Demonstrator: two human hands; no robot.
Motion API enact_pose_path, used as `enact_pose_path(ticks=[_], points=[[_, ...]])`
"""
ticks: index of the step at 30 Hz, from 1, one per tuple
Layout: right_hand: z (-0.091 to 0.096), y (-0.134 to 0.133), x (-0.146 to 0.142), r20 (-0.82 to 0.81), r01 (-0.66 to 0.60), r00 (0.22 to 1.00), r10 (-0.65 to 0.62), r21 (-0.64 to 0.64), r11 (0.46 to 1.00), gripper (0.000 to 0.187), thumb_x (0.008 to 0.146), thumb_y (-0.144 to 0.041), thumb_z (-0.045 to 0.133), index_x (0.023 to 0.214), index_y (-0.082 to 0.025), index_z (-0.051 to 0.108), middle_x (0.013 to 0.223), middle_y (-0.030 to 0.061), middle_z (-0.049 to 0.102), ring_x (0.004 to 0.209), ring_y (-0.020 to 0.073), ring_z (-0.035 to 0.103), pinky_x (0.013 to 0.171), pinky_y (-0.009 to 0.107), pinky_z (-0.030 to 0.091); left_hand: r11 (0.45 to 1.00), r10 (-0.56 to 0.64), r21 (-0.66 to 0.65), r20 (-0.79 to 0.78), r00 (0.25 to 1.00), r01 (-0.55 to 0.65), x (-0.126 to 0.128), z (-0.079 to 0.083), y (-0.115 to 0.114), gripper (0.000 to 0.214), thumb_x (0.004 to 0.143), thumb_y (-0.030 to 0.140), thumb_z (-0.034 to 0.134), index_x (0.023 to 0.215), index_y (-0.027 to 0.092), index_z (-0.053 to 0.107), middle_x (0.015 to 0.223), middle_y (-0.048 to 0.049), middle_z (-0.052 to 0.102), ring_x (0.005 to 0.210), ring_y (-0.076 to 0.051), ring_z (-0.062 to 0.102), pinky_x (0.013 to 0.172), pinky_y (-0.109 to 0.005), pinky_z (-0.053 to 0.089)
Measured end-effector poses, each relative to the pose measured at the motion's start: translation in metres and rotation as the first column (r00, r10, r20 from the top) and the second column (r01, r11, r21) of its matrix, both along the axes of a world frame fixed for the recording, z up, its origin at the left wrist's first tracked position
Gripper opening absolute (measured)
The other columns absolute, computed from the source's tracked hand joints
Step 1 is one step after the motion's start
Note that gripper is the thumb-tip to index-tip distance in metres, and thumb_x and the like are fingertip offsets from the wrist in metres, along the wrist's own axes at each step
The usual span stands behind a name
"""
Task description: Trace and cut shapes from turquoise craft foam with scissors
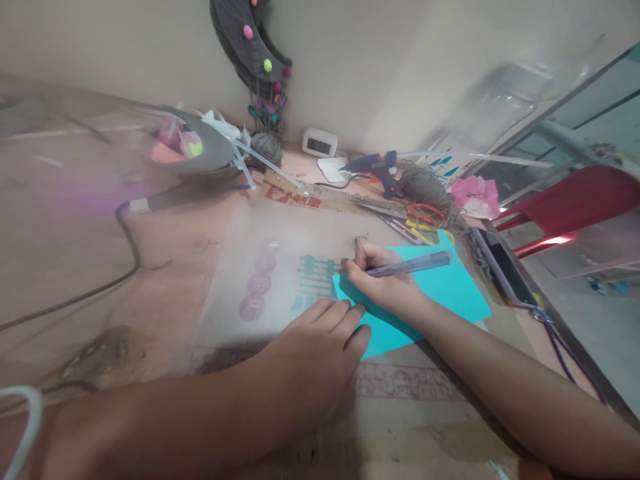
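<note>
This looks like a home craft corner, set against a plain wall. The wooden worktop (75, 233) is strewn with making supplies: a blue glue gun (377, 167), orange-handled scissors (423, 215), a ball of grey yarn (266, 148), a looser tangle of grey yarn (425, 187), and a printed cardboard sheet (280, 267) used as a work mat under teal paper (450, 287) and a pen (410, 265). A grey crescent hanging (245, 47) dotted with coloured pompoms decorates the wall. A small digital clock (319, 143) and a red plastic chair (575, 200) give it a domestic feel.
</note>
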State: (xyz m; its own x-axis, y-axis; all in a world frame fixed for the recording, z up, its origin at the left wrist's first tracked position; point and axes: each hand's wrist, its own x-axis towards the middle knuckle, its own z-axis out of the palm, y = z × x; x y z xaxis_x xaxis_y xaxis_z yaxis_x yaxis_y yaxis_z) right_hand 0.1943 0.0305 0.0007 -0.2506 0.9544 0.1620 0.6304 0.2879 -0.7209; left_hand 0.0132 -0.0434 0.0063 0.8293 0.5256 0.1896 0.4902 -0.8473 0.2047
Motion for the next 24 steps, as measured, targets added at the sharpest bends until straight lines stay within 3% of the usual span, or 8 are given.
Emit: enact_pose_path(ticks=[5,11,24], points=[[-0.0044,0.0004,0.0050,-0.055,0.048,0.997,-0.049,-0.014,0.999,0.029,0.081,-0.025,0.058,0.063,-0.024,0.035,0.055,-0.0076,0.036,0.051,0.0103,0.036,0.053,0.026,0.030,0.999,-0.003,0.043,0.035,0.999,0.002,-0.0006,-0.0026,0.0012,0.028,0.096,0.027,0.052,0.115,0.012,0.066,0.125,-0.0140,0.068,0.111,-0.029,0.062,0.095,-0.040,0.049],[-0.0030,-0.0001,0.0046,-0.064,0.015,0.998,-0.016,-0.024,1.000,0.029,0.081,-0.027,0.059,0.064,-0.024,0.036,0.056,-0.0075,0.036,0.050,0.0100,0.035,0.048,0.025,0.027,0.999,-0.008,0.032,0.040,0.999,0.007,-0.0015,-0.0017,0.0004,0.029,0.097,0.027,0.050,0.116,0.012,0.066,0.127,-0.0141,0.068,0.111,-0.029,0.063,0.093,-0.041,0.049],[-0.0077,0.0013,0.0076,-0.012,0.025,1.000,-0.025,0.015,1.000,0.028,0.083,-0.026,0.059,0.066,-0.024,0.037,0.057,-0.0076,0.038,0.051,0.0099,0.038,0.050,0.026,0.029,1.000,-0.007,0.018,0.039,0.999,0.007,-0.0019,-0.0034,0.0002,0.029,0.100,0.029,0.048,0.117,0.013,0.065,0.125,-0.0133,0.068,0.112,-0.030,0.061,0.095,-0.043,0.049]])
